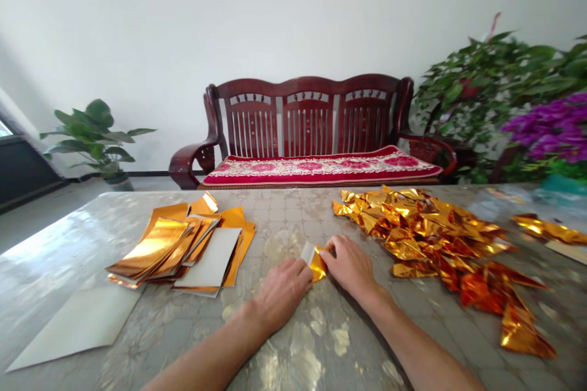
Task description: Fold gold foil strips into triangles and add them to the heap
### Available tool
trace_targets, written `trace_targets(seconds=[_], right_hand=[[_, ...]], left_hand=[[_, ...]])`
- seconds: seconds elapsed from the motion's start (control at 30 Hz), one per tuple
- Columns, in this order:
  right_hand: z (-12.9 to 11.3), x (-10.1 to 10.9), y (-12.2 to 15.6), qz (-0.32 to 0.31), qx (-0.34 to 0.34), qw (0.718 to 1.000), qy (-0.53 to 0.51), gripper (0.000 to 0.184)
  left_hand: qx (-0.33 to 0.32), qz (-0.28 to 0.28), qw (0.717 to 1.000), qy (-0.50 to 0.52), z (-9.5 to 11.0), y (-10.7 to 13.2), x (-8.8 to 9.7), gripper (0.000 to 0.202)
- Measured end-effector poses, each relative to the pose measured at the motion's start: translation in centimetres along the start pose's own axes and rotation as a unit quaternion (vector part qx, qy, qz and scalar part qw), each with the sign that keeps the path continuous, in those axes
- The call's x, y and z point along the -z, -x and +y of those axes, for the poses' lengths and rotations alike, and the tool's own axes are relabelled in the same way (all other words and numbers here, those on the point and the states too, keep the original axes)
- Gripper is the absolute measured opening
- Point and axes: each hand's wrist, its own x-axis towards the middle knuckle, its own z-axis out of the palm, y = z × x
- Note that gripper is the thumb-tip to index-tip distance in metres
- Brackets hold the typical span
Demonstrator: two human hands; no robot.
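My left hand [280, 293] and my right hand [349, 264] rest on a marbled table [298, 342], both pinched on one small gold foil paper [315, 260] between them. The paper is gold on one side and white on the other, and partly folded. My fingers hide most of it. To the left lies a fanned stack of flat gold sheets [183, 244]. To the right spreads a heap of folded gold foil pieces [440, 238].
A white sheet [77, 324] lies at the table's near left. More gold foil [548, 229] sits at the far right edge. Behind the table stand a dark red wooden bench [312, 128] with a red cushion and potted plants [504, 91] on both sides.
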Motion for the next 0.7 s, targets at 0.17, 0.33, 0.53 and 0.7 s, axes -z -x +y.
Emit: trace_targets(seconds=[0.17,0.33,0.53,0.7], right_hand=[[-0.4,0.2,-0.2,-0.043,-0.047,0.996,-0.062,0.018],[-0.9,0.8,-0.1,-0.082,-0.07,0.99,-0.091,0.026],[-1.4,1.0,0.1,-0.088,-0.07,0.989,-0.092,0.023],[-1.4,0.8,0.2,-0.084,-0.062,0.991,-0.085,0.017]], left_hand=[[0.05,-0.017,0.995,0.085,0.5,0.1,0.4,0.019],[0.067,-0.051,0.993,0.077,1.3,0.3,0.6,0.024],[0.026,0.037,0.997,0.068,1.1,-0.1,0.0,0.018],[0.0,0.051,0.997,0.063,0.6,-0.4,-0.3,0.029]])
